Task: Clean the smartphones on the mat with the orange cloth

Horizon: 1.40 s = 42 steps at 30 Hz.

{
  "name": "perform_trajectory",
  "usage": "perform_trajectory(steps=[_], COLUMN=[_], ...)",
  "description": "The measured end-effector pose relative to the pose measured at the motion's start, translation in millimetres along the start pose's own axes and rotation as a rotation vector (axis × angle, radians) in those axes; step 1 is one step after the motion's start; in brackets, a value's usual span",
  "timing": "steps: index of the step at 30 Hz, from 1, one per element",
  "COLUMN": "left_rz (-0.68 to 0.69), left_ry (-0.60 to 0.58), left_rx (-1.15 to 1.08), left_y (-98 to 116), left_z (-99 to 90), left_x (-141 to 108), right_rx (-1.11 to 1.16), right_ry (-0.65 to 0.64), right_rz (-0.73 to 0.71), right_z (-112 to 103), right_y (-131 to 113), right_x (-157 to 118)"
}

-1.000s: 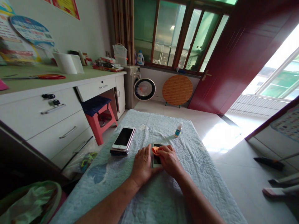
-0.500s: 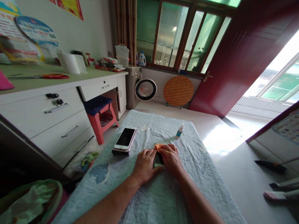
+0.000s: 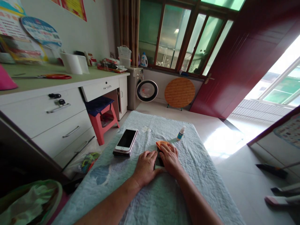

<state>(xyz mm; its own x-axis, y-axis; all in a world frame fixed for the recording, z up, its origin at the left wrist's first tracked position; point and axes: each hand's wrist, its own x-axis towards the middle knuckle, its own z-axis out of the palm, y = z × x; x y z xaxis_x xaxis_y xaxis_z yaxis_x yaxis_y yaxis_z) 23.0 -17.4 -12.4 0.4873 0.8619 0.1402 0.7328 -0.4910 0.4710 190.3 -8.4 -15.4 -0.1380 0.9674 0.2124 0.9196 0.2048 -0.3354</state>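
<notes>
A phone (image 3: 158,162) with a dark screen lies on the cloth-covered table (image 3: 150,125), partly hidden by both hands. My left hand (image 3: 145,167) grips it along its left side, the thumb across the lower edge. On the upper right of the screen, my right hand (image 3: 170,157) presses an orange cloth (image 3: 160,143) down with its fingers; most of the cloth is under the hand. To the left rests a stack of phones, a white one (image 3: 127,139) with a black screen on top. Beyond my right hand stands a small spray bottle (image 3: 180,133) with a blue label.
A desk with drawers (image 3: 63,118) runs along the left, with a red stool (image 3: 103,120) beside it. At the lower left is a bin (image 3: 59,190) with a bag inside. A washing machine (image 3: 134,84) with its door open and a round wooden tabletop (image 3: 179,92) stand behind.
My right hand has shifted slightly with the orange cloth, its fingers now flatter over it. My left hand stays at the phone. The view has tilted a little.
</notes>
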Motion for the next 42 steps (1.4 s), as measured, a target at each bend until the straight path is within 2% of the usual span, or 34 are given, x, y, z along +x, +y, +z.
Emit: perform_trajectory(steps=[4, 7, 11, 17, 22, 32, 38, 42], left_rz=[0.015, 0.023, 0.024, 0.008, 0.008, 0.007, 0.015, 0.011], left_ry=[0.024, 0.034, 0.029, 0.012, 0.002, 0.005, 0.006, 0.004], left_rx=[-0.010, -0.011, 0.003, 0.011, 0.017, 0.022, 0.010, 0.010], left_y=[-0.9, -1.1, -0.7, 0.8, 0.6, -0.8, -1.4, -1.2], left_z=[1.0, 1.4, 1.5, 0.0, -0.7, 2.7, 1.0, 0.7], left_x=[-0.2, -0.7, -1.3, -1.4, -0.3, 0.3, -0.2, -0.4], right_rx=[0.016, 0.015, -0.046, -0.115, -0.095, -0.009, -0.020, -0.088], right_ry=[-0.091, -0.107, -0.027, 0.106, 0.107, 0.092, 0.164, 0.166], right_rz=[-0.067, -0.086, -0.058, 0.057, 0.088, 0.019, 0.027, 0.097], right_z=[-1.4, -1.8, -5.2, -8.6, -4.7, 12.7, 2.1, -4.2], right_y=[-6.9, -9.0, -7.0, 4.6, 7.1, 12.9, 10.3, 5.8], right_x=[0.9, 0.0, -2.6, -6.0, -2.3, 0.3, 1.7, 0.5])
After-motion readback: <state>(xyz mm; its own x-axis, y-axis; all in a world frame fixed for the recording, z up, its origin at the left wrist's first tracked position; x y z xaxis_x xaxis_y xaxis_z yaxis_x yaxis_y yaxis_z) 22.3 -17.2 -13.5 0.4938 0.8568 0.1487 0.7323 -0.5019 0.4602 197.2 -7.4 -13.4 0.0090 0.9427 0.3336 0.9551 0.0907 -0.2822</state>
